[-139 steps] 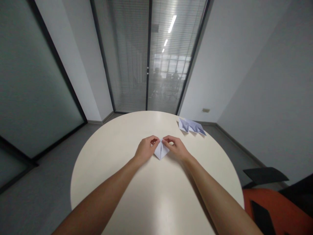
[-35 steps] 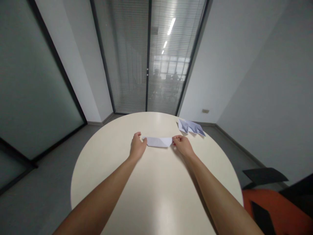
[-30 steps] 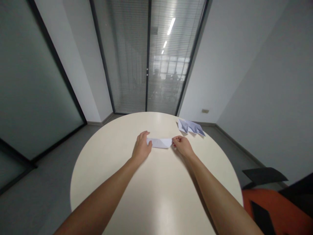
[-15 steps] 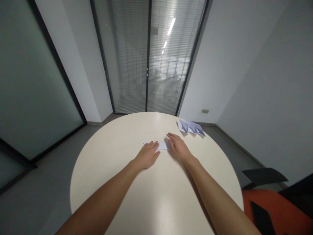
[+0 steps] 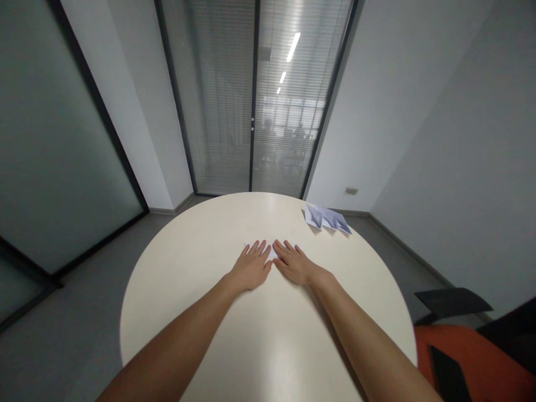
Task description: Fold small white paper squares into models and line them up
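A small piece of white paper [image 5: 272, 254] lies flat on the round table [image 5: 268, 346], mostly covered by my hands. My left hand [image 5: 252, 266] rests flat on its left part, fingers spread. On its right part lies my right hand [image 5: 293, 263], flat too, with the fingers pointing up and to the left. Only a small patch of the paper shows between the two hands, and whether it is folded underneath cannot be made out.
Folded white papers [image 5: 326, 218] stand at the table's far right edge. An orange chair [image 5: 473, 357] with black armrests is at the right. Beyond the table are a glass partition with blinds [image 5: 251, 111] and a white wall [image 5: 410, 111].
My right hand has moved left and flattened, from the paper's right end to close beside my left hand. More of the paper is covered now. My left hand has hardly moved.
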Tool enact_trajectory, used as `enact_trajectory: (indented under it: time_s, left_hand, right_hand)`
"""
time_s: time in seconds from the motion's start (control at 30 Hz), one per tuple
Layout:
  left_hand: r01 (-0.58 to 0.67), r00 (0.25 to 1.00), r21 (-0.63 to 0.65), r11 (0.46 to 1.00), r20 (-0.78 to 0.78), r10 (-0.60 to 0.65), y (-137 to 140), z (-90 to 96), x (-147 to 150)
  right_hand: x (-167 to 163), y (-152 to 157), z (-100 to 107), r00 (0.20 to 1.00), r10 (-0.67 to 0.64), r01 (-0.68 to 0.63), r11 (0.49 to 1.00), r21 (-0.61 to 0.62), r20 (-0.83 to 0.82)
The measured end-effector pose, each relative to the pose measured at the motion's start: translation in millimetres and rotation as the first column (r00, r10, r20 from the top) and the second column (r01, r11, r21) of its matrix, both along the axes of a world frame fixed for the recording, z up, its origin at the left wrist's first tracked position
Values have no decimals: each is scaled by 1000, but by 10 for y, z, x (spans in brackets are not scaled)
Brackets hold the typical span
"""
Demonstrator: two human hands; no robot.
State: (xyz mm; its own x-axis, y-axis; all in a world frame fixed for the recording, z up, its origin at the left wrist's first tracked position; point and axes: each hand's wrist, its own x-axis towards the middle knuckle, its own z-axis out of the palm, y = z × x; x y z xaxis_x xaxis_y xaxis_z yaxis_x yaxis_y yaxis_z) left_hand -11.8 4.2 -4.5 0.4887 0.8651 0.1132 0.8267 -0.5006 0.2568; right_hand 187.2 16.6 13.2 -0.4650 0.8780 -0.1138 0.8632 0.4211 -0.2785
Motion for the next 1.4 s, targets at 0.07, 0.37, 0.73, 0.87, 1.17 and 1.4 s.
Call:
enact_trajectory:
  time_s: [0.07, 0.37, 0.73, 0.87, 1.17, 1.4]
  left_hand:
    - [4, 1000, -1, 1000, 5, -4, 5, -11, -7]
    - [-3, 1000, -29, 1000, 19, 3, 14, -38, -18]
    - [14, 999, -36, 999, 40, -12, -15, 10, -21]
    - [28, 998, -54, 998, 50, -25, -20, 24, -16]
    - [108, 993, -22, 994, 49, -107, -20, 12, -10]
    - [78, 996, -2, 997, 50, -77, -6, -32, -17]
  right_hand:
    - [8, -3, 19, 1000, 6, -6, 1000, -18, -7]
    - [30, -5, 24, 994, -101, 104, 992, -66, 52]
    - [184, 56, 25, 996, -57, 65, 988, 140, -61]
    - [193, 79, -16, 996, -67, 74, 986, 149, -53]
    - [254, 135, 9, 991, -94, 115, 959, 261, -90]
    - [280, 123, 77, 969, -178, 218, 945, 245, -174]
